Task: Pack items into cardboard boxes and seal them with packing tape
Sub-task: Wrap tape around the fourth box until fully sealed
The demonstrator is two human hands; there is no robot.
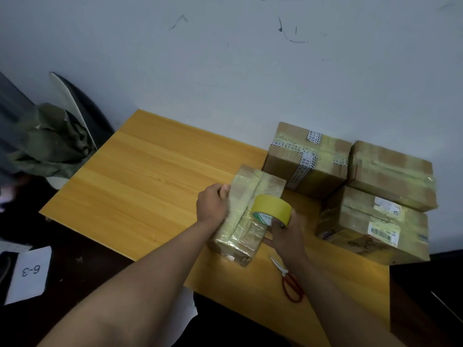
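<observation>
The small box (246, 216) lies near the middle of the worktop (140, 176). The left hand (213, 204) grips its left edge to keep it from sliding. The right hand (285, 236) grips the yellow tape roll (271, 209) right on top of the box. The tape could go on crooked or wrinkle if the box slips. The scissors (288, 279) lie close by, near the right arm.
</observation>
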